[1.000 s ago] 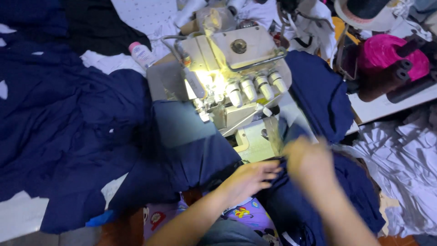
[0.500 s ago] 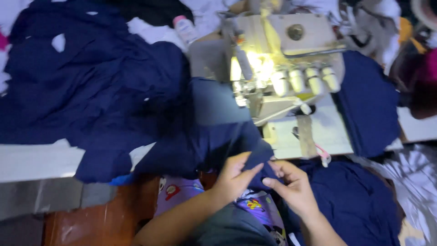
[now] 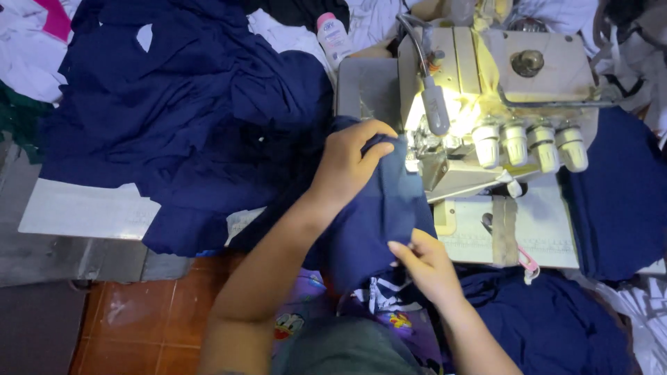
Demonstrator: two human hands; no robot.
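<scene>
A soft, matte navy fabric piece (image 3: 379,208) hangs in folds off the front edge of the desk (image 3: 83,208), its top edge lying just beside the needle area of the boxy cream overlock machine (image 3: 500,104) (its lamp is lit). The left hand (image 3: 351,163) reaches forward with a bent wrist, fingers clamped on the cloth's upper edge. The right hand (image 3: 424,260) sits lower, near the lap, fingers pinching the lower hem. A rumpled heap of navy cloth (image 3: 187,111) covers the desk's left side.
</scene>
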